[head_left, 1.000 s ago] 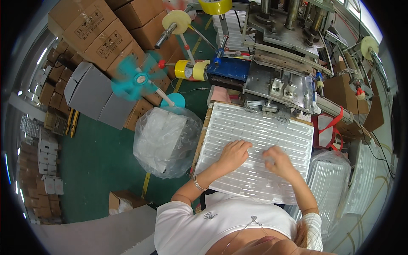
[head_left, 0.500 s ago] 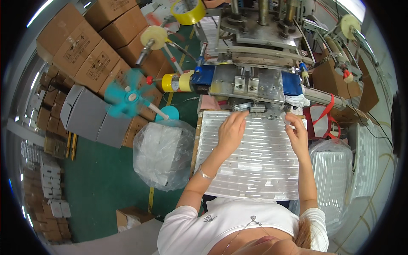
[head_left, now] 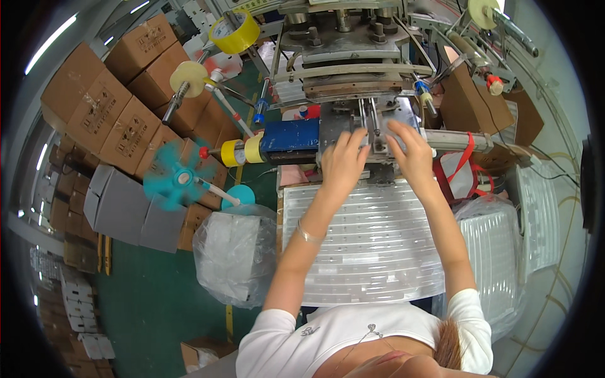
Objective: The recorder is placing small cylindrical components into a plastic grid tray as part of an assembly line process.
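Observation:
Both my hands are at the metal fixture point(head_left: 379, 146) on the press machine point(head_left: 353, 57), one on each side of it. My left hand point(head_left: 342, 159) reaches in with bent fingers, its thumb toward the fixture. From the other side my right hand point(head_left: 413, 154) curls its fingers and thumb toward the same spot. Whatever small thing lies between the fingertips is hidden or too small to make out. Below the hands, a white ribbed tray-like sheet point(head_left: 362, 246) lies across the work surface. A dark metal block point(head_left: 381, 174) sits at its far edge.
Left of the fixture are a blue block point(head_left: 290, 136) and yellow tape rolls point(head_left: 232, 153). A turquoise fan point(head_left: 183, 178) spins beside stacked cartons point(head_left: 113, 120). A plastic-wrapped bundle point(head_left: 233, 252) stands left of the sheet; a red-handled bag point(head_left: 463, 173) and more ribbed sheets point(head_left: 491, 258) are right.
Both hands have moved forward from the sheet's far edge onto the fixture and closer together. The view has shifted, and the fixture's metal plate looks changed in position beneath the press.

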{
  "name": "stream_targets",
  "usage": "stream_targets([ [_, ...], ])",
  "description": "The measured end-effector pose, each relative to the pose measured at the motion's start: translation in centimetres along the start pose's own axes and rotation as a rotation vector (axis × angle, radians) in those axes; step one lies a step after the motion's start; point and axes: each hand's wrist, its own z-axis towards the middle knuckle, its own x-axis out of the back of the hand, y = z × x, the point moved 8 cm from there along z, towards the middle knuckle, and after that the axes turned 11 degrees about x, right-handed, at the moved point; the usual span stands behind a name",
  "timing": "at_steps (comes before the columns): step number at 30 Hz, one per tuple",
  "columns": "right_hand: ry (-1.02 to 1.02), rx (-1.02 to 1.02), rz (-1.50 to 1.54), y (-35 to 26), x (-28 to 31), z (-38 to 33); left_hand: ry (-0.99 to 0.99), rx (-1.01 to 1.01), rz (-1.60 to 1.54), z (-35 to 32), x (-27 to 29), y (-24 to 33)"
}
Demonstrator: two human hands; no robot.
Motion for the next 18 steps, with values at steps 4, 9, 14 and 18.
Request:
stream_targets([
  [4,-0.136,0.118,-0.286,0.7,-4.4,1.9,-0.159,0.141,-0.189,-6.6,0.3,-1.9],
  [9,-0.069,0.097,-0.252,3.2,-5.7,2.4,-0.367,0.162,-0.139,-11.7,-0.9,-2.3],
  [14,0.159,-0.003,-0.017,1.6,-1.9,0.0,-0.611,0.120,-0.110,-16.6,-3.0,-1.8],
  [18,-0.317,-0.211,0.370,-1.1,-1.9,-8.3,-0.705,-0.125,0.052,-21.9,-4.7,-2.9],
])
